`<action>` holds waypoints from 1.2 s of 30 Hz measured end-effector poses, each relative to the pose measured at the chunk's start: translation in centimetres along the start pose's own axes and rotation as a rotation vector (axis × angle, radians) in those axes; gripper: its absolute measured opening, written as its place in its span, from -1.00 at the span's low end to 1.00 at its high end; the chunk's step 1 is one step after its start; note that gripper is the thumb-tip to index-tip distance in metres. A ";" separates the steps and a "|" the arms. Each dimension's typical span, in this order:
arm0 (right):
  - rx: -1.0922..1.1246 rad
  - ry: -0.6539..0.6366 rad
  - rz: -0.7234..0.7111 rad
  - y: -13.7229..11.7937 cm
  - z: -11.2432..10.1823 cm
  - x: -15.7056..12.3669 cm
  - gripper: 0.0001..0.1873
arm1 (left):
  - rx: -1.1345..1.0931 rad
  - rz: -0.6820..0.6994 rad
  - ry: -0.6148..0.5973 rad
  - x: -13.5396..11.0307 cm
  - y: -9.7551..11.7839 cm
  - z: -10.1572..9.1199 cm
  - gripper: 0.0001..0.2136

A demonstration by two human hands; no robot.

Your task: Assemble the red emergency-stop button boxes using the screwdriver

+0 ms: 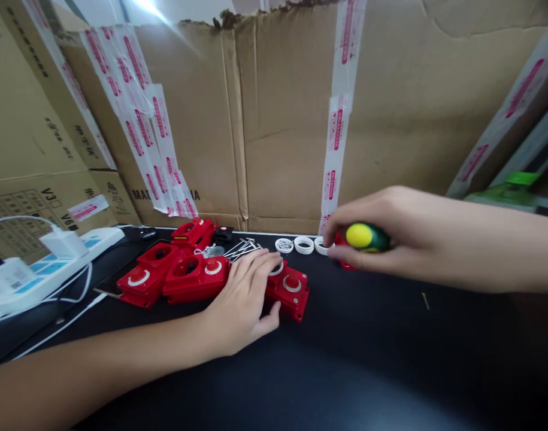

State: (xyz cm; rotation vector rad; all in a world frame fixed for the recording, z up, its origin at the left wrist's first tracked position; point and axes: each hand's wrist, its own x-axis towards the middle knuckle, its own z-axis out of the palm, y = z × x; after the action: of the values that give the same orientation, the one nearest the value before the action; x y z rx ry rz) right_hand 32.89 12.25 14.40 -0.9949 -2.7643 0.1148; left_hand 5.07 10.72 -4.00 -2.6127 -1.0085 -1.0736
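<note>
My left hand point(244, 302) lies over a red plastic switch box point(294, 287), its fingers across the back and its thumb at the near side. A round red knob with a white arc and small screws shows on the box's face. My right hand point(390, 239) is closed around the green and yellow handle of a screwdriver point(366, 237), whose butt end faces me; its shaft is hidden. Just behind that hand, part of another red piece point(344, 261) shows. More red boxes point(195, 278) sit left of my left hand, some with open round holes.
White round dishes point(304, 245) stand along the back, one holding small metal parts. Long metal screws point(241, 248) lie behind my left hand. A single screw point(425, 300) lies at the right. A white power strip point(53, 263) with cables is on the left; a cardboard wall point(282, 126) rises behind.
</note>
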 end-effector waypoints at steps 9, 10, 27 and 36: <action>-0.075 0.117 -0.072 -1.2 -0.3 0.4 -0.58 | 0.022 0.055 0.002 -0.5 0.2 -0.5 -0.38; -0.088 0.077 -0.045 -1.0 -0.1 0.4 -0.55 | 0.008 0.025 -0.036 -0.5 0.1 -0.5 -0.33; -0.087 -0.050 -0.065 0.4 -0.6 0.4 -0.76 | -0.233 0.095 -0.249 0.0 -0.5 -0.4 -0.37; -0.032 -0.082 -0.059 0.4 -0.6 0.4 -0.82 | -0.238 0.097 -0.249 0.0 -0.5 -0.4 -0.37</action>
State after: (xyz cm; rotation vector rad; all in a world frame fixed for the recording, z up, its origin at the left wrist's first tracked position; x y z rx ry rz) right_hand 32.97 12.77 15.00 -0.9348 -2.8756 0.1055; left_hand 4.58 10.95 -3.78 -3.0135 -0.8304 -0.9129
